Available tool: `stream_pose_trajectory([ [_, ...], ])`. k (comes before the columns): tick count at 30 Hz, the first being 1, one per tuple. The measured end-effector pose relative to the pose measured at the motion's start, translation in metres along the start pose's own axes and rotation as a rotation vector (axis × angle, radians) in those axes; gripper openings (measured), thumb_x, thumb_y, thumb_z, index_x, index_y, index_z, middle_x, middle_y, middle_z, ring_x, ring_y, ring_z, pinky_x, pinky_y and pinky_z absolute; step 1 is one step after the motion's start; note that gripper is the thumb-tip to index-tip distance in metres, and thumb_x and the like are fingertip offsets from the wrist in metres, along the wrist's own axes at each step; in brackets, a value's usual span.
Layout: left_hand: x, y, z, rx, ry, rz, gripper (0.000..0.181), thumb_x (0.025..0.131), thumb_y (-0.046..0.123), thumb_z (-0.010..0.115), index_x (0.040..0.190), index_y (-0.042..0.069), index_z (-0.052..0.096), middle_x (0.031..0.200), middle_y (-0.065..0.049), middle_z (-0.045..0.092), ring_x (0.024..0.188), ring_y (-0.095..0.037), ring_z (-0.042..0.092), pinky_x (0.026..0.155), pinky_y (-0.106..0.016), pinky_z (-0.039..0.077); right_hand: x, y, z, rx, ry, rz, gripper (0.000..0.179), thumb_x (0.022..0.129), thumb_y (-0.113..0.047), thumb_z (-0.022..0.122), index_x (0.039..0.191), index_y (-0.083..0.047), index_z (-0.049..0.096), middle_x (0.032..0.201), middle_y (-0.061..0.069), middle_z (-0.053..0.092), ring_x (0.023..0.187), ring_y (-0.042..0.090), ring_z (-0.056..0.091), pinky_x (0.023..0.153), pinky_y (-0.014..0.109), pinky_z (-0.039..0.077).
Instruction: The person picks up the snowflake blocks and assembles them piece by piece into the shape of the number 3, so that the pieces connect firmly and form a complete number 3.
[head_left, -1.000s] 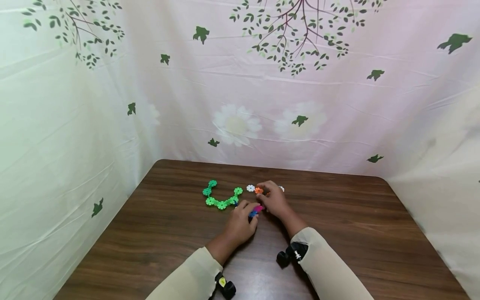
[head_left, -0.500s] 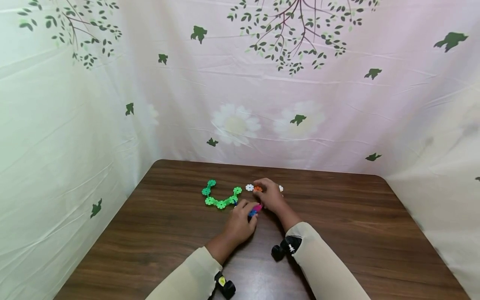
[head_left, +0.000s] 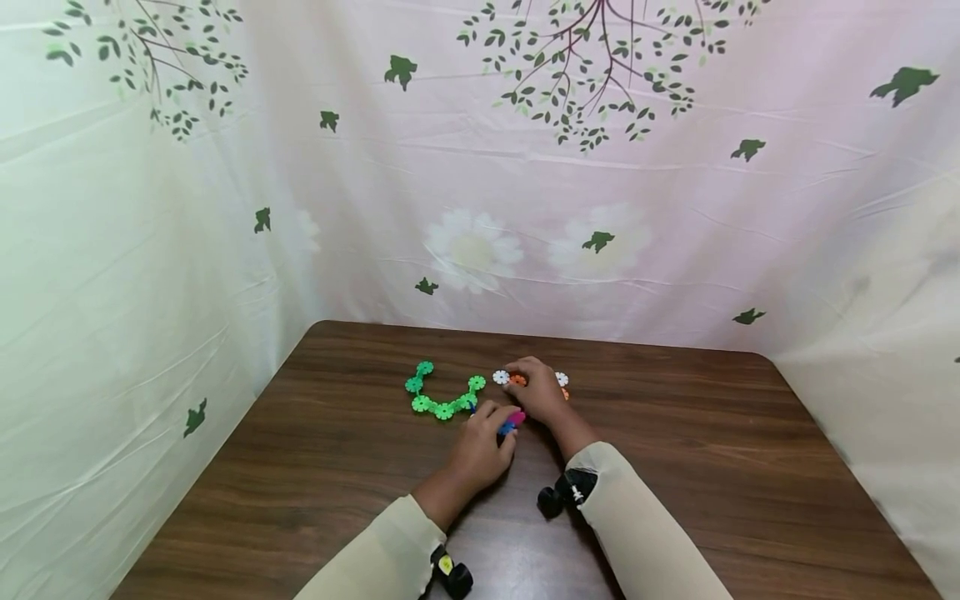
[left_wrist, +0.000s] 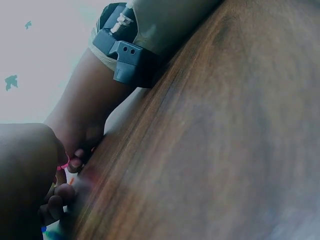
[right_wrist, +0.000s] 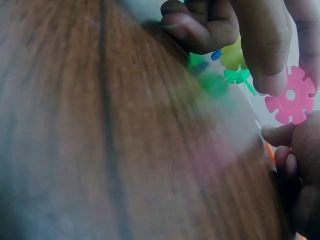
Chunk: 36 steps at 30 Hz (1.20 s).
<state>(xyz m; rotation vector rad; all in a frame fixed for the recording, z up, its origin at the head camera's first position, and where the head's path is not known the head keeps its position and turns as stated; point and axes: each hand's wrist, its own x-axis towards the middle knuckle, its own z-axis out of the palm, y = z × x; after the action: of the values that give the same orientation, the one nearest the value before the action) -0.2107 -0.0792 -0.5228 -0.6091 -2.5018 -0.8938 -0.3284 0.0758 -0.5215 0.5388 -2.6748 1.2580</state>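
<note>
My left hand [head_left: 480, 446] pinches a pink flower-shaped disc [right_wrist: 292, 95], with a blue flower-shaped disc [head_left: 506, 427] beside it under the fingers. A curved chain of green flower-shaped discs [head_left: 444, 411] lies just beyond and left of that hand. My right hand [head_left: 542, 392] is curled over an orange flower-shaped disc [head_left: 517, 380], thumb and forefinger on either side of it. A white flower-shaped disc [head_left: 501, 377] sits left of the orange one. Whatever lies under the right palm is hidden.
Another white disc [head_left: 562, 379] and the edge of an orange one show right of the right hand. The pieces lie toward the far edge of the brown wooden table [head_left: 675, 467]. A patterned cloth [head_left: 480, 167] hangs behind the table and along its sides.
My right hand has shifted slightly left over the orange disc, uncovering more of the white and orange discs on its right. The left hand stays put with the pink disc.
</note>
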Motion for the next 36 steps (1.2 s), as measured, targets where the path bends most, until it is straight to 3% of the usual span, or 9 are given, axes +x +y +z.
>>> stream_pose_trajectory([
  [8, 0.000, 0.000, 0.001, -0.009, 0.004, -0.011, 0.033, 0.100, 0.007, 0.077, 0.133, 0.007, 0.074, 0.115, -0.011, 0.069, 0.097, -0.023, 0.072, 0.084, -0.038, 0.064, -0.001, 0.001, 0.000, -0.028, 0.051, 0.104, 0.036, 0.096, -0.011, 0.085, 0.128, 0.000, 0.077, 0.135, 0.019, 0.071, 0.130, 0.039, 0.067, 0.109, 0.055, 0.056],
  [15, 0.000, 0.001, 0.001, -0.017, 0.018, -0.004, 0.032, 0.100, 0.007, 0.077, 0.132, 0.005, 0.075, 0.114, -0.012, 0.069, 0.098, -0.024, 0.073, 0.084, -0.039, 0.064, -0.001, 0.001, 0.000, -0.033, 0.043, 0.133, 0.024, 0.097, -0.007, 0.082, 0.120, -0.003, 0.079, 0.127, 0.016, 0.074, 0.122, 0.036, 0.070, 0.104, 0.053, 0.058],
  [27, 0.000, -0.001, 0.002, -0.018, -0.001, -0.038, 0.033, 0.101, 0.008, 0.076, 0.133, 0.006, 0.074, 0.117, -0.011, 0.069, 0.101, -0.024, 0.073, 0.087, -0.041, 0.064, -0.007, -0.003, 0.000, 0.006, 0.023, 0.110, 0.020, 0.097, -0.003, 0.081, 0.116, -0.006, 0.078, 0.120, 0.015, 0.069, 0.108, 0.031, 0.068, 0.093, 0.047, 0.057],
  [36, 0.000, 0.000, 0.002, -0.013, 0.003, -0.037, 0.032, 0.101, 0.009, 0.077, 0.133, 0.007, 0.074, 0.117, -0.011, 0.069, 0.101, -0.024, 0.073, 0.085, -0.040, 0.064, -0.015, -0.002, -0.003, -0.035, 0.032, 0.067, 0.006, 0.097, -0.007, 0.082, 0.094, -0.006, 0.077, 0.100, 0.011, 0.071, 0.091, 0.023, 0.066, 0.081, 0.037, 0.054],
])
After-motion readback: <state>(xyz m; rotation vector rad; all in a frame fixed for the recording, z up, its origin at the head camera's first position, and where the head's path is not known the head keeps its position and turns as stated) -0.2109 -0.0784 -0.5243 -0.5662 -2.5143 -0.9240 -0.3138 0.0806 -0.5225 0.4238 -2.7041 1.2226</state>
